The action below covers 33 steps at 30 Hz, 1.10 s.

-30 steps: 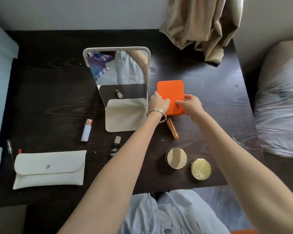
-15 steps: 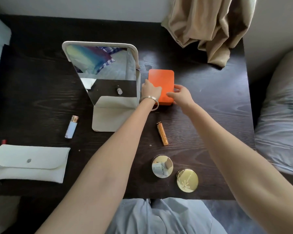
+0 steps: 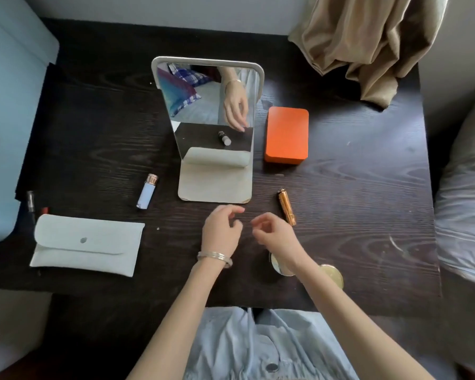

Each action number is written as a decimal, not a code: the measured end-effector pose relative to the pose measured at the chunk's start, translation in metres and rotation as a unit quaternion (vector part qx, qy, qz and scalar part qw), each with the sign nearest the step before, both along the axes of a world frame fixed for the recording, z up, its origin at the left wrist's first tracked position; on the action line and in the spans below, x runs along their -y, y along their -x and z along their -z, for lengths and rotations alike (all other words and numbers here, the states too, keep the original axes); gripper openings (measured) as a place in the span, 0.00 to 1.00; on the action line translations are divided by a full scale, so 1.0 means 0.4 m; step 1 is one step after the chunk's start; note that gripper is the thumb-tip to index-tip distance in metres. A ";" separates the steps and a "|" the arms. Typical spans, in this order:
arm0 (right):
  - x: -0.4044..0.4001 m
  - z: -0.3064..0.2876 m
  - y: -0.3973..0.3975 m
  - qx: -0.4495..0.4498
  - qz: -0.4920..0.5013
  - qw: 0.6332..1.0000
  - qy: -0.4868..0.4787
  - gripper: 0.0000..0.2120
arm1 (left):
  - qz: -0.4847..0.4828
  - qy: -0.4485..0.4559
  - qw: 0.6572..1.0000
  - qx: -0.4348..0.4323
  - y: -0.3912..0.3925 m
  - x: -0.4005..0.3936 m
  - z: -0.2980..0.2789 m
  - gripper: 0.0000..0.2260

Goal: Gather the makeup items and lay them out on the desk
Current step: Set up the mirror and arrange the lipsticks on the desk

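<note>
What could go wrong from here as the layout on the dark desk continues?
The right forearm hangs over the two round gold compacts at the desk's near edge; a careless pull back might sweep them off. The copper-coloured lipstick tube lies on its side close to the right hand and could roll if nudged. The thin dark tube and red-tipped stick sit at the dark wooden desk's left edge and may slip off.

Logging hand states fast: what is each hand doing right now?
Left hand: open, fingers loosely curled, holding nothing.
Right hand: open, fingers loosely curled, holding nothing.
</note>
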State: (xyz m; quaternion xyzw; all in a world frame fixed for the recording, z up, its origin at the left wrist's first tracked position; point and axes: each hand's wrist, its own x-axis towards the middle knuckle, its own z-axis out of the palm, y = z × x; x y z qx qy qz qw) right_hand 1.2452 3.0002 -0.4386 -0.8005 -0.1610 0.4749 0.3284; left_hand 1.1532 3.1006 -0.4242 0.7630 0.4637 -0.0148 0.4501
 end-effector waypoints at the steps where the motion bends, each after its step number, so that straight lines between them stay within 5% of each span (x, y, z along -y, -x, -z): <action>1: -0.005 0.007 0.025 -0.008 -0.010 1.000 0.003 0.06 | -0.011 -0.023 0.999 -0.025 0.030 -0.003 0.012 0.13; 8: -0.048 0.054 0.151 -0.066 -0.018 0.997 0.040 0.10 | 0.030 -0.028 0.984 -0.171 0.120 -0.036 0.090 0.19; 12: -0.057 0.067 0.189 -0.070 0.025 0.997 0.027 0.16 | 0.096 -0.070 0.973 -0.198 0.132 -0.043 0.103 0.14; 20: -0.090 0.029 0.231 -0.144 0.161 0.972 -0.093 0.14 | 0.178 -0.034 0.982 -0.059 0.205 -0.142 0.044 0.11; 25: -0.127 0.018 0.274 -0.192 0.108 0.969 -0.111 0.11 | 0.061 0.021 0.993 0.099 0.235 -0.185 0.005 0.11; 30: -0.144 0.023 0.301 0.025 0.006 0.995 -0.094 0.12 | 0.027 0.073 0.991 0.110 0.246 -0.166 0.032 0.12; 33: -0.149 0.015 0.301 -0.075 0.008 0.991 -0.112 0.08 | -0.075 0.248 0.959 0.117 0.252 -0.163 0.044 0.05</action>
